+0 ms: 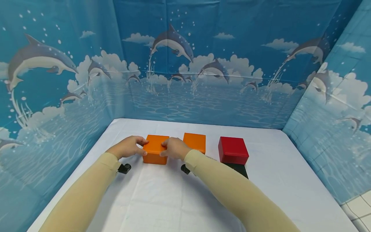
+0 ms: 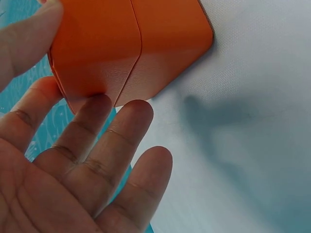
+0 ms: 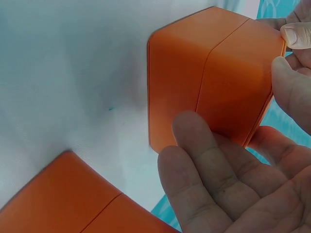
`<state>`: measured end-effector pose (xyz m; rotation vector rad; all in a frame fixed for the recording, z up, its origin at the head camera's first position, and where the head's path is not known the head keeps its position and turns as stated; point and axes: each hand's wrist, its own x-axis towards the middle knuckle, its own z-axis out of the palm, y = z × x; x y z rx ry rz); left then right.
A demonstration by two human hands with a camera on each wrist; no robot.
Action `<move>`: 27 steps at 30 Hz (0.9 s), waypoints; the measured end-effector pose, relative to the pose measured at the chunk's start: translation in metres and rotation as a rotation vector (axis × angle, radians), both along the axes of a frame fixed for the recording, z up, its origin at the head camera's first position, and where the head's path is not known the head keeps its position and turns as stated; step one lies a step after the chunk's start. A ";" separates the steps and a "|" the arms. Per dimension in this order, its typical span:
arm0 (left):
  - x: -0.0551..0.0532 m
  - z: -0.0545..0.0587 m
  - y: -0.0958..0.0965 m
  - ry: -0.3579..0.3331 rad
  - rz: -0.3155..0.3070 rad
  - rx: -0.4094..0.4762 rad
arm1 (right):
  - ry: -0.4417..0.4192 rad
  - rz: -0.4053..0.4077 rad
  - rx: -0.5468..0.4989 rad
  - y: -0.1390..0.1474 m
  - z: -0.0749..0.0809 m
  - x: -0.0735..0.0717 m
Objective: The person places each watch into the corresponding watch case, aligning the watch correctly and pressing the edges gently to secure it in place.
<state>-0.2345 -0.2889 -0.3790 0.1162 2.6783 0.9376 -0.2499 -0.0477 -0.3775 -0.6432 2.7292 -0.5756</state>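
Note:
An orange box (image 1: 155, 149) with rounded edges stands on the white cloth, its lid closed. My left hand (image 1: 127, 147) grips its left side, thumb toward the front and index finger farther back. From the opposite side my right hand (image 1: 175, 149) holds it, thumb at the near edge. A thin seam runs round the box (image 2: 112, 39) in the left wrist view, and the lower left fingers (image 2: 132, 119) spread loosely below it. In the right wrist view, right fingertips (image 3: 192, 128) lie against the side of the box (image 3: 209, 68).
A second orange box (image 1: 195, 141) stands just right of my right hand. Farther right is a red box (image 1: 233, 150), with a flat black item (image 1: 240, 169) in front of it, partly behind my right sleeve. A dolphin-print curtain (image 1: 185, 96) encloses the table's back and sides.

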 end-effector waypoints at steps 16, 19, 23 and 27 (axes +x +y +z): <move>0.000 0.003 0.004 -0.014 0.003 -0.016 | 0.001 0.006 0.000 0.001 0.000 0.001; 0.000 0.003 0.005 -0.015 0.000 -0.018 | 0.006 0.007 0.000 0.002 0.000 0.001; -0.001 0.003 0.006 -0.015 -0.009 -0.037 | 0.014 0.020 0.025 0.003 0.001 0.002; -0.001 0.008 0.008 -0.012 -0.022 -0.075 | 0.028 0.044 0.053 0.001 0.003 0.004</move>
